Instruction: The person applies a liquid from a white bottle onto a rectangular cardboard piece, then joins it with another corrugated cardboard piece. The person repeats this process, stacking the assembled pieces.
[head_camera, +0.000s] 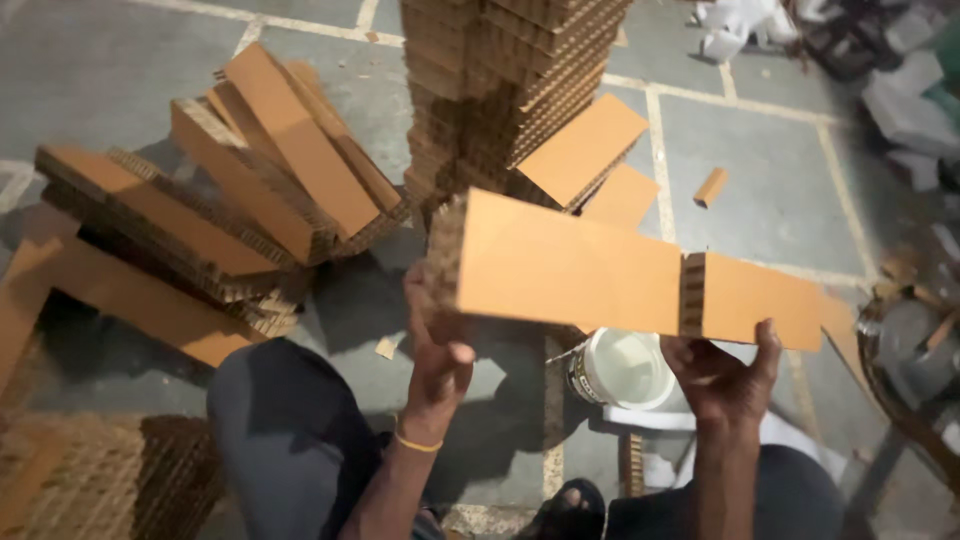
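I hold up a long brown honeycomb cardboard board (570, 265) made of two pieces butted end to end, with a seam showing its honeycomb core near the right. My left hand (437, 350) supports the left end from below, fingers curled against its edge. My right hand (725, 375) grips the shorter right piece (760, 300) from underneath. A yellow band circles my left wrist. The board hangs level in front of a tall stack of similar boards (510, 80).
Loose honeycomb boards (230, 190) lie piled on the tiled floor at the left. A white bucket of glue (625, 370) stands between my knees. A small cardboard offcut (711, 187) lies at the right. Clutter fills the right edge.
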